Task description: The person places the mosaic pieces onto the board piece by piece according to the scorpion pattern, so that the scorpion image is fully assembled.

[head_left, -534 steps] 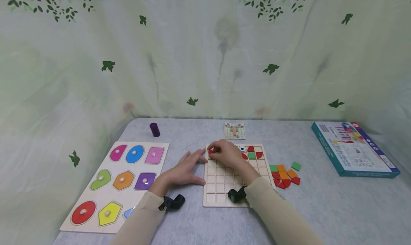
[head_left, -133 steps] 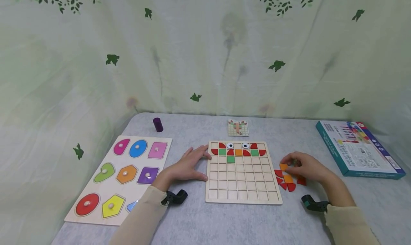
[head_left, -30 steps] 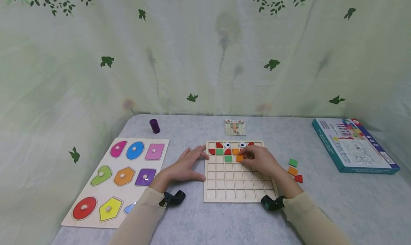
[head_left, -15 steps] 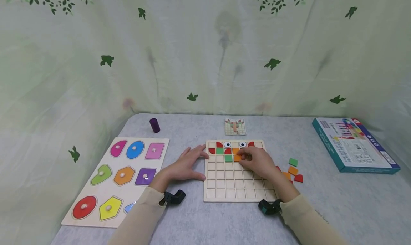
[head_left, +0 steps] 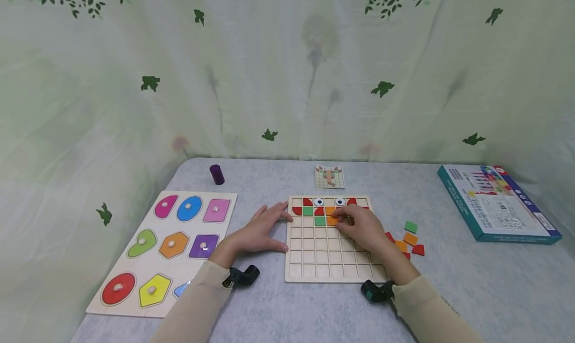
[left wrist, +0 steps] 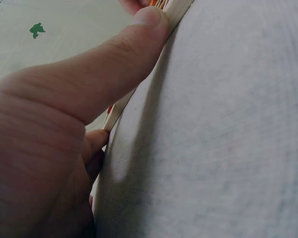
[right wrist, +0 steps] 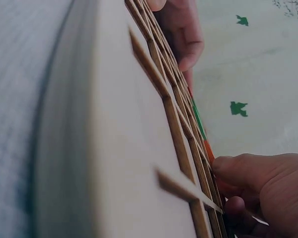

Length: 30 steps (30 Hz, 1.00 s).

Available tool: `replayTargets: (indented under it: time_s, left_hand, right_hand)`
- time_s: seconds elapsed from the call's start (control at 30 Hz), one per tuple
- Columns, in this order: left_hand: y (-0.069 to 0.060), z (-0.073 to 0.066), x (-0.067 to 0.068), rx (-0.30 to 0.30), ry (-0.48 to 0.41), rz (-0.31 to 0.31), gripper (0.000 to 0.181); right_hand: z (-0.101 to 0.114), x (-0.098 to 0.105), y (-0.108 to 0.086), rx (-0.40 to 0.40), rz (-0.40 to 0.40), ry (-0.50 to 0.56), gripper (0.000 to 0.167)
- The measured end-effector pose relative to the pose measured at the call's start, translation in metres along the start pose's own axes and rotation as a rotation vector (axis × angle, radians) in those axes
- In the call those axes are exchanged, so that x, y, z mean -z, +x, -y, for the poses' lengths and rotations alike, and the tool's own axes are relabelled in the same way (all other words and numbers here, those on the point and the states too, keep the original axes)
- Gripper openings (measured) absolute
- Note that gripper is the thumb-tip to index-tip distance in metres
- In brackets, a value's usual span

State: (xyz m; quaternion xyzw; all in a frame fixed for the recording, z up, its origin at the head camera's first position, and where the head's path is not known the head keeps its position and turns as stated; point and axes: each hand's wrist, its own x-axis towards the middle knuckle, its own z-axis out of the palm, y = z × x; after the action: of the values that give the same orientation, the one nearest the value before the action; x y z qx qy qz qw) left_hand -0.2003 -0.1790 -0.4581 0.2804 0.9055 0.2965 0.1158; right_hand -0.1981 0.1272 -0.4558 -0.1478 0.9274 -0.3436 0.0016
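A wooden grid board (head_left: 322,257) lies on the table, its upper rows partly filled with red, green and orange tiles and two eye tiles. My right hand (head_left: 365,227) reaches over the board and pinches an orange square tile (head_left: 331,222) at a third-row cell, beside a green square tile (head_left: 319,221). In the right wrist view, the thumb (right wrist: 228,166) touches an orange tile edge (right wrist: 208,148). My left hand (head_left: 257,234) is spread, its fingertips and thumb resting against the board's left edge; the left wrist view shows the thumb (left wrist: 124,54) on that edge.
Loose red, orange and green tiles (head_left: 410,238) lie right of the board. A pattern card (head_left: 330,177) sits behind it. On the left are a knobbed shape puzzle (head_left: 157,218) and a dark purple cylinder (head_left: 217,174); a boxed game (head_left: 498,205) lies far right.
Over the last second my right hand has shifted slightly left, bringing the orange tile into line beside the green one. Earlier it was at the loose tiles. My left hand stays at the edge.
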Motion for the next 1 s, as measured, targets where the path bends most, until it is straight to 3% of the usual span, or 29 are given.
replayTargets:
  time_s: [0.57,1.0]
  left_hand:
    - [0.0,-0.001,0.001,-0.003,-0.002,0.0,0.067]
    - [0.0,0.0,0.0,0.002,0.007,0.001,0.067]
  right_hand:
    - [-0.001,0.002,0.0,-0.022,0.024,-0.001,0.009]
    - [-0.001,0.017,-0.003,0.072,0.193,0.042,0.004]
